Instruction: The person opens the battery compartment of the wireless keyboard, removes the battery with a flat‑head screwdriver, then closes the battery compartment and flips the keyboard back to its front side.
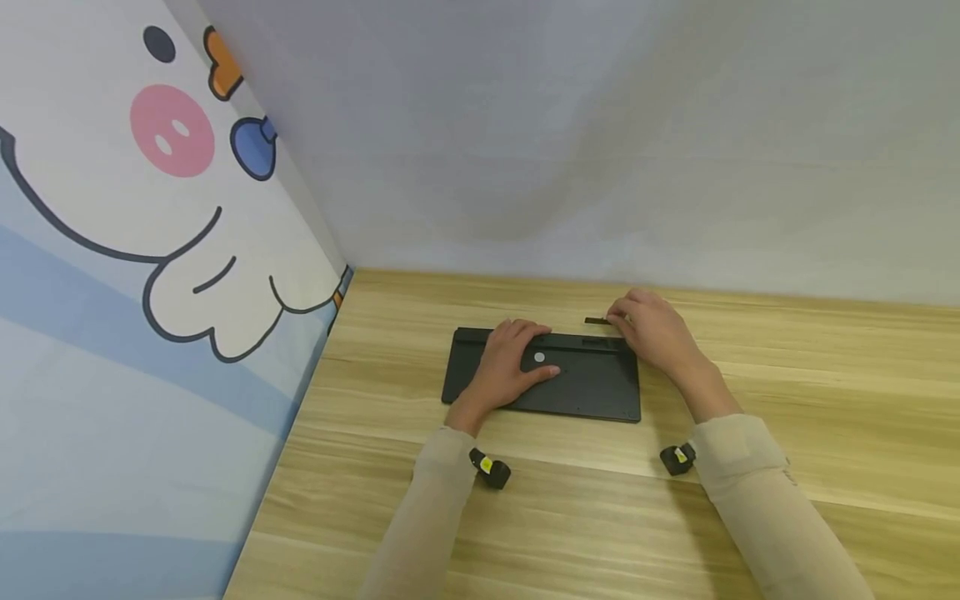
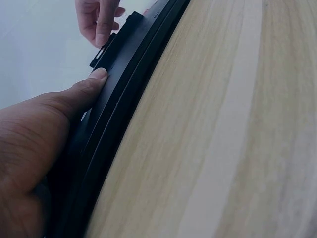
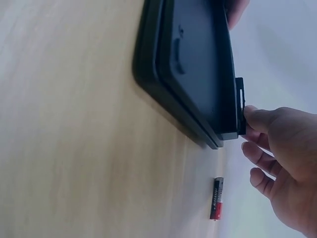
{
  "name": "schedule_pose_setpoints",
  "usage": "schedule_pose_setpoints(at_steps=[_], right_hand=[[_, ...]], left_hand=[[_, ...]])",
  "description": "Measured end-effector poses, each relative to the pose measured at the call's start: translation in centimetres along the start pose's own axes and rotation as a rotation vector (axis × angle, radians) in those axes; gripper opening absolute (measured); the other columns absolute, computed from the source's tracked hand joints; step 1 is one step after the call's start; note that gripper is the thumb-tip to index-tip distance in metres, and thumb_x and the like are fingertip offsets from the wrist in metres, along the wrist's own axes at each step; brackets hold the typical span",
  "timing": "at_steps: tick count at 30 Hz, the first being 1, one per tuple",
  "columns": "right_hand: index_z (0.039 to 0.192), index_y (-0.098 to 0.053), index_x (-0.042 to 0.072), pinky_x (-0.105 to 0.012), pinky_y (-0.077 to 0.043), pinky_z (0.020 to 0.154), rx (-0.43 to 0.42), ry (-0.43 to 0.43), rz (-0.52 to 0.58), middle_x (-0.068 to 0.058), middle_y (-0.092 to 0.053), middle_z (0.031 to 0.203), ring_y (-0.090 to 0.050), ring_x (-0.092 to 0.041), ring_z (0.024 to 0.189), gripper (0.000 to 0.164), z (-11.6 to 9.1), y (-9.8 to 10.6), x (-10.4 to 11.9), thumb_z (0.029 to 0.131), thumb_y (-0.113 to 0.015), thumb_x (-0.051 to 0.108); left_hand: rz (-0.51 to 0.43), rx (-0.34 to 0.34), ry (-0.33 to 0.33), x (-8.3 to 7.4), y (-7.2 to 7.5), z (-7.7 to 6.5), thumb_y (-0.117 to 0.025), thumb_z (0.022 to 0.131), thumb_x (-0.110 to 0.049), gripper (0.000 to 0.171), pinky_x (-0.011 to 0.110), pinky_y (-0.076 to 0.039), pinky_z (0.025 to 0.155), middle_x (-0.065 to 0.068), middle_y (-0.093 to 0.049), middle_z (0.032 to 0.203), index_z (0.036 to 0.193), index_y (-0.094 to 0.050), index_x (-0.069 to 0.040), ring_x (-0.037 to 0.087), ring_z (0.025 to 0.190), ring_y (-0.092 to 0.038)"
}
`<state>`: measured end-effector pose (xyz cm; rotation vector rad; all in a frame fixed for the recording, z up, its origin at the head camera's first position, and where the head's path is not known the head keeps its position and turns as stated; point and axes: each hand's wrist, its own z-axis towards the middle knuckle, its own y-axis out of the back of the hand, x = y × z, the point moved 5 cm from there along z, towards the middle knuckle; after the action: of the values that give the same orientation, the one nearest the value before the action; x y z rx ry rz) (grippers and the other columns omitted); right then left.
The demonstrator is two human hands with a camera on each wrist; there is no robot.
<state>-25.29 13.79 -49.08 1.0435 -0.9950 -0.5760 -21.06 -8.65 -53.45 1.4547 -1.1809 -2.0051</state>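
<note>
A black keyboard (image 1: 592, 387) lies face down on the wooden table, a round pale sticker on its underside. Near its far right edge is an uncovered battery slot (image 1: 597, 342). My left hand (image 1: 507, 367) rests across the keyboard's left half, thumb spread on the underside and fingers at the raised far edge. Just beyond that edge, my right hand (image 1: 654, 329) pinches a small black battery cover (image 1: 596, 321) between thumb and fingertips. In the right wrist view, the thin slotted cover (image 3: 240, 106) overlaps the keyboard's raised edge.
A black and red battery (image 3: 216, 198) lies on the table close to the right hand; in the head view that hand hides it. A grey wall (image 1: 600, 167) stands behind the table, and a cartoon-printed panel (image 1: 150, 400) borders it on the left.
</note>
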Motion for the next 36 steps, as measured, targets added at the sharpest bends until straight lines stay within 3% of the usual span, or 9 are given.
schedule_pose_setpoints(at_steps=[18, 36], right_hand=[[0.104, -0.075, 0.003, -0.045, -0.053, 0.081, -0.040, 0.064, -0.044, -0.012, -0.070, 0.098, -0.062, -0.030, 0.089, 0.017, -1.2, 0.8, 1.4, 0.102, -0.062, 0.015], [0.105, -0.074, 0.004, -0.043, -0.053, 0.081, -0.006, 0.071, -0.031, -0.010, -0.068, 0.097, -0.060, -0.028, 0.089, 0.017, -2.1, 0.6, 1.8, 0.103, -0.060, 0.015]], left_hand=[[0.004, 0.000, 0.005, 0.0, 0.0, -0.2, -0.073, 0.093, -0.044, 0.064, 0.052, -0.018, 0.133, 0.006, -0.054, 0.148, 0.148, -0.051, -0.018, 0.026, 0.145, -0.045], [0.003, -0.006, 0.001, 0.0, 0.0, -0.1, -0.074, 0.092, -0.044, 0.065, 0.052, -0.018, 0.133, 0.005, -0.055, 0.146, 0.147, -0.052, -0.019, 0.026, 0.144, -0.046]])
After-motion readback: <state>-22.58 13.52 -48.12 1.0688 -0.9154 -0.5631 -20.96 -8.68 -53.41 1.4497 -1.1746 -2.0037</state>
